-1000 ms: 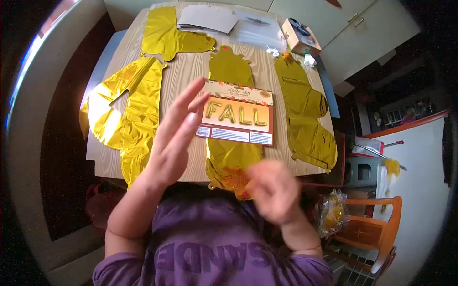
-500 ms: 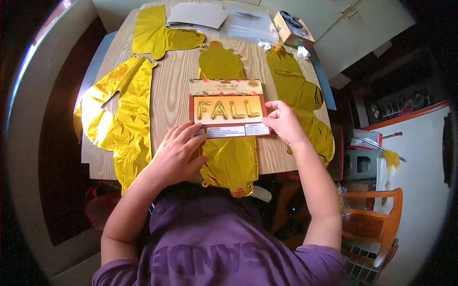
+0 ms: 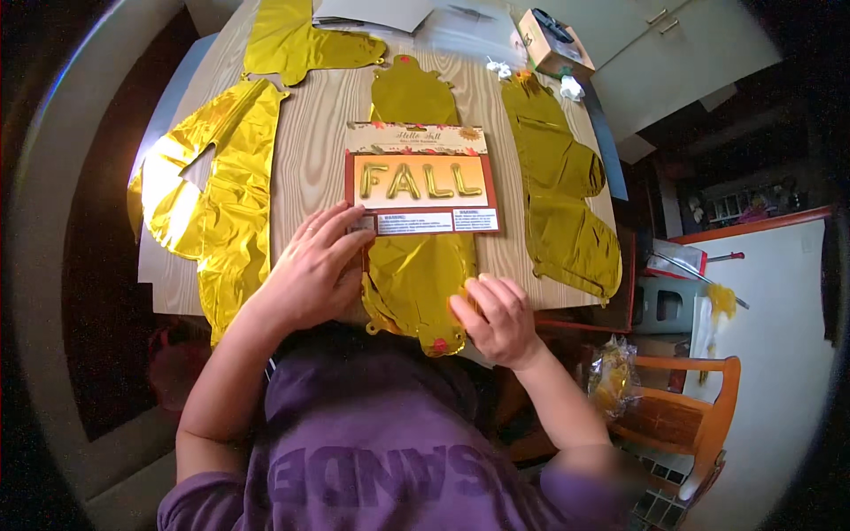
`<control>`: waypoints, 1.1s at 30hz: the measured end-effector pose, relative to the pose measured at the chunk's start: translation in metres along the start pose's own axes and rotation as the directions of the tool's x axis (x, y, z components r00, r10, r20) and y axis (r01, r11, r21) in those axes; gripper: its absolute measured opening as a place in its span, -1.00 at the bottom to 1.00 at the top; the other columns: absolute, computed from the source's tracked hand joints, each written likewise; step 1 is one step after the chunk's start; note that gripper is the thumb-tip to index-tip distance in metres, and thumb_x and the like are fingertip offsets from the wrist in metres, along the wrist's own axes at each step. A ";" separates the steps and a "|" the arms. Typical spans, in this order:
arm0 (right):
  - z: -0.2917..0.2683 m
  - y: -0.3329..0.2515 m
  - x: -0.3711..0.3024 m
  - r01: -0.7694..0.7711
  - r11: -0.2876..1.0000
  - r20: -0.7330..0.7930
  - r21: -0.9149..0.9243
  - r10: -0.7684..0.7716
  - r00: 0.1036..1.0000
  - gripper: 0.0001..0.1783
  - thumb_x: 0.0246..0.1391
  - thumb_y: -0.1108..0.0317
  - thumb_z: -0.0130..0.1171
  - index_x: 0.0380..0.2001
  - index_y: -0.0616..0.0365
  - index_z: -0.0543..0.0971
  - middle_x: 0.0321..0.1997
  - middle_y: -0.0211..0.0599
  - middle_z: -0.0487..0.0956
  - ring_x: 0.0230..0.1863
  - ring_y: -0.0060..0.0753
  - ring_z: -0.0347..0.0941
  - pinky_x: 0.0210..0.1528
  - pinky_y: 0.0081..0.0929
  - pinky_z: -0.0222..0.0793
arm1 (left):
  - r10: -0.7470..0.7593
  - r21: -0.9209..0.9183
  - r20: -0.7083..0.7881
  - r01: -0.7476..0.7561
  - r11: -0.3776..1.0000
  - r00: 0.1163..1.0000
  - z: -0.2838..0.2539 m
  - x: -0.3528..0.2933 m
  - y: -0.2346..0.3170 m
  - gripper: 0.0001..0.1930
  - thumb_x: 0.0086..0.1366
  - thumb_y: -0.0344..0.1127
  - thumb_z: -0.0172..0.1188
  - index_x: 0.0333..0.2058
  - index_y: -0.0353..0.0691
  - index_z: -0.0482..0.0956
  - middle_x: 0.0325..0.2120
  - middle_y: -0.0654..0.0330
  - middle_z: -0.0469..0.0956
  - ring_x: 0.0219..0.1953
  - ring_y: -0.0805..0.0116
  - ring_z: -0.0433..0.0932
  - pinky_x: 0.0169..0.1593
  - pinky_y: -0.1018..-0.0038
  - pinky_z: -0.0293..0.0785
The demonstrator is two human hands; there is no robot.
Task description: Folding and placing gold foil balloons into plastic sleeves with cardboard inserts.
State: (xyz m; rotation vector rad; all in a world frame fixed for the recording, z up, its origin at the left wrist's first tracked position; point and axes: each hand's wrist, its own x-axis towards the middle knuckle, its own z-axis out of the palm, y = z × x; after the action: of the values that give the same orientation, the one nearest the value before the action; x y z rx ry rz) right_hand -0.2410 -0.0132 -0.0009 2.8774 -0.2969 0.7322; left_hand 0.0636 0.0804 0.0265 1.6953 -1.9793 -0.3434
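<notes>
In the middle of the table lies a flat cardboard balloon package [image 3: 423, 181] with a picture of gold letters, on top of a flat gold foil balloon [image 3: 412, 279]. My left hand [image 3: 319, 270] is open, its fingertips resting on the package's lower left corner, the thumb low beside the foil. At the foil balloon's lower right edge, my right hand [image 3: 500, 323] has its thumb and curled fingers closed on the foil. Part of the balloon is hidden under the package.
More flat gold foil balloons lie at the left [image 3: 235, 203], far left [image 3: 283, 44] and right [image 3: 562, 190]. Toward the back are papers [image 3: 372, 12], a wooden box [image 3: 553, 49] and crumpled white scraps [image 3: 571, 88]. A wooden chair [image 3: 682, 398] stands at the right.
My right hand has left the package's right edge and moved down toward me to the foil balloon's edge. My left hand stays at the package's lower left corner. The view has shifted slightly.
</notes>
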 end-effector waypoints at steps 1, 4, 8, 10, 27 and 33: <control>0.003 -0.002 0.002 0.025 0.999 -0.014 0.021 -0.025 1.000 -0.67 0.10 0.36 0.17 -0.02 0.07 0.55 0.05 -0.27 0.49 0.15 -0.24 0.38 0.19 -0.25 0.31 | -0.002 0.001 0.013 0.002 1.000 1.000 -0.002 -0.002 0.000 -0.46 0.11 -0.41 0.15 0.13 -0.25 0.45 0.27 -0.10 0.29 0.37 -0.18 0.17 0.42 0.03 0.11; 0.000 -0.008 0.007 0.071 0.993 -0.064 0.094 -0.065 0.996 -0.78 0.09 0.34 0.17 -0.19 0.11 0.61 -0.12 -0.36 0.57 -0.02 -0.33 0.46 0.05 -0.34 0.33 | -0.002 0.012 0.057 0.001 1.000 0.998 -0.012 -0.009 0.007 -0.34 0.05 -0.39 0.19 0.21 -0.22 0.37 0.31 -0.09 0.24 0.39 -0.19 0.13 0.44 0.02 0.05; -0.020 -0.012 0.016 0.110 0.980 -0.080 0.163 -0.098 0.992 -0.77 0.04 0.37 0.25 -0.19 0.11 0.63 -0.17 -0.38 0.59 -0.12 -0.36 0.50 -0.07 -0.38 0.36 | 0.040 0.012 0.081 -0.041 0.999 0.996 -0.026 -0.023 0.018 -0.22 0.00 -0.32 0.24 0.28 -0.17 0.30 0.33 -0.07 0.22 0.40 -0.15 0.12 0.44 -0.02 0.03; -0.037 -0.022 0.014 0.113 0.969 -0.103 0.218 -0.092 0.990 -0.77 0.03 0.39 0.26 -0.19 0.11 0.63 -0.16 -0.37 0.59 -0.14 -0.36 0.51 -0.11 -0.39 0.37 | 0.096 0.136 0.044 -0.101 0.986 0.994 -0.015 -0.035 0.023 -0.20 0.01 -0.25 0.29 0.30 -0.15 0.29 0.30 -0.05 0.26 0.39 -0.10 0.17 0.43 -0.01 0.06; -0.020 -0.002 -0.014 -0.047 0.994 0.168 0.103 0.030 0.985 -0.35 0.20 0.49 -0.01 0.37 0.07 0.22 0.50 -0.13 0.13 0.49 -0.08 0.06 0.48 -0.02 0.07 | 0.289 0.206 -0.258 -0.239 0.949 0.922 0.045 -0.047 0.020 -0.63 0.05 -0.40 0.36 -0.10 -0.21 0.60 -0.05 0.16 0.55 0.12 0.15 0.51 0.21 0.16 0.42; -0.021 0.009 -0.020 -0.034 0.999 0.178 -0.039 0.040 0.983 -0.45 0.23 0.43 0.03 0.30 0.08 0.31 0.40 -0.14 0.29 0.41 -0.11 0.19 0.44 -0.06 0.15 | 0.246 0.154 -0.283 -0.209 0.966 0.927 0.046 -0.050 0.018 -0.67 0.10 -0.40 0.35 -0.11 -0.21 0.59 -0.03 0.14 0.57 0.14 0.12 0.51 0.23 0.14 0.41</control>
State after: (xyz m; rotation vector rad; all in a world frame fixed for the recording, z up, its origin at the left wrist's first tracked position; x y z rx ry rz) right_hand -0.2699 -0.0143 0.0083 2.9150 -0.3827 0.4687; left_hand 0.0291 0.1265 -0.0136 1.4635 -1.9694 0.1159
